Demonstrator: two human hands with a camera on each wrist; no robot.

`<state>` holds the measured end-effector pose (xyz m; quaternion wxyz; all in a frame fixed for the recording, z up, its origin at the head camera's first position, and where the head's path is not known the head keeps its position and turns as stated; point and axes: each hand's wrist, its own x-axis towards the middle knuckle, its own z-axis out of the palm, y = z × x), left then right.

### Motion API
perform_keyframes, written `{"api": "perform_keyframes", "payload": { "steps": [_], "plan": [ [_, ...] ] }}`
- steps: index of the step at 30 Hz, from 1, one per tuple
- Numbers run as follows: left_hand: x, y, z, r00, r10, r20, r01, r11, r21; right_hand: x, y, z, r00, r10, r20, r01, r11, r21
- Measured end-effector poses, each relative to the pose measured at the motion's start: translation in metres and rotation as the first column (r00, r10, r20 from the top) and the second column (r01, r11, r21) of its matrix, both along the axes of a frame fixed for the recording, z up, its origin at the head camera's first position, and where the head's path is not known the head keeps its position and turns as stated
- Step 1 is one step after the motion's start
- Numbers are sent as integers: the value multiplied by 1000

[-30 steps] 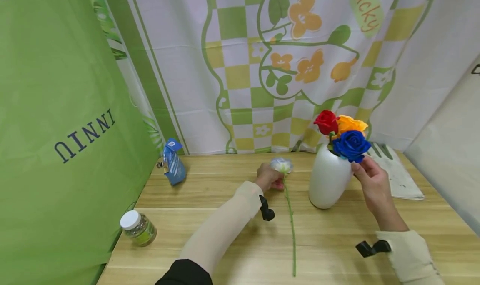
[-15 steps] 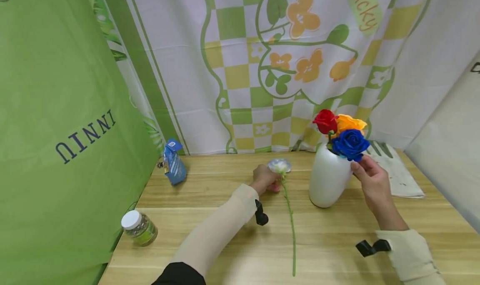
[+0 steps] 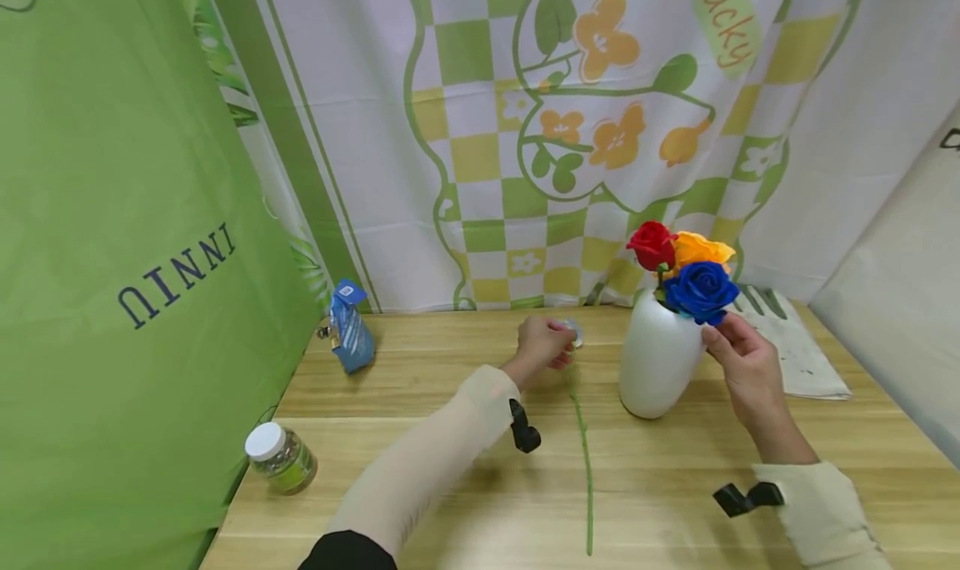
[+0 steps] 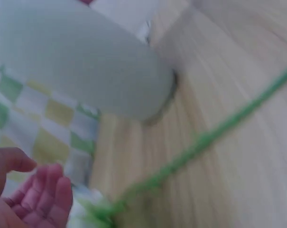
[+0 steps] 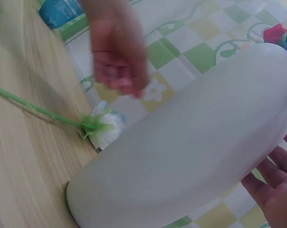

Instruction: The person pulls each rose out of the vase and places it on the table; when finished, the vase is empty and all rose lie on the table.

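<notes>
A white rose (image 5: 107,130) with a long green stem (image 3: 587,462) lies on the table. My left hand (image 3: 542,342) hovers just over the bloom in the head view, hiding most of it; the right wrist view shows it apart from the flower, fingers loosely bent and holding nothing. A white vase (image 3: 656,357) stands to the right, with a red rose (image 3: 652,245), an orange-yellow rose (image 3: 703,251) and a blue rose (image 3: 702,292) in its mouth. My right hand (image 3: 746,366) holds the vase's upper right side, thumb at the front, fingers partly behind the blue rose.
At the left stand a glass jar (image 3: 291,470) with a white lid and a blue packet (image 3: 351,337). A folded cloth (image 3: 802,353) lies behind my right hand. Patterned curtain (image 3: 480,162) hangs along the table's back edge, green fabric (image 3: 112,220) on the left.
My left hand has let go of the white rose and shifted slightly over its bloom. The rose moved a little left earlier. My right hand and the vase stay put.
</notes>
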<state>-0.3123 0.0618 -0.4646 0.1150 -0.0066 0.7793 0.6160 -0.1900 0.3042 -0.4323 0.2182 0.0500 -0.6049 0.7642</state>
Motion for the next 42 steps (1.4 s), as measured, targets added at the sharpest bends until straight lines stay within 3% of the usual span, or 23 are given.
{"api": "perform_keyframes", "payload": {
  "steps": [4, 7, 9, 13, 15, 16, 19, 25, 36, 42],
  "plan": [
    [6, 13, 28, 985, -83, -152, 108, 979, 170, -1, 1, 1, 1000, 0, -8, 0, 1000, -8],
    [11, 24, 53, 951, -98, -294, 169, 959, 226, -2, 1, 1, 1000, -14, -1, 14, 1000, 10],
    [17, 31, 68, 913, -109, -394, 198, 961, 195, -1, 2, 2, 1000, -17, 9, 17, 1000, 21],
    [27, 39, 91, 816, -156, -556, 223, 973, 54, 0, 2, 1, 999, -12, 30, 10, 999, 43],
    [31, 42, 97, 788, -187, -587, 221, 975, -14, 0, 3, 0, 999, -9, 37, 7, 999, 50],
    [32, 43, 100, 784, -199, -588, 220, 975, -37, 0, 3, 0, 999, -9, 41, 7, 999, 51],
    [32, 46, 104, 797, -225, -561, 230, 971, -63, 0, 2, 1, 999, -13, 49, 10, 998, 64],
    [27, 46, 105, 833, -232, -502, 261, 965, -13, 0, 3, 2, 999, -8, 40, 6, 998, 55],
    [24, 57, 109, 829, -199, -523, 247, 969, 24, 0, 3, 1, 1000, -9, 23, 8, 999, 52],
    [22, 63, 108, 851, -182, -493, 238, 970, 52, 0, 2, 1, 1000, -11, 10, 11, 999, 40]
  ]
}}
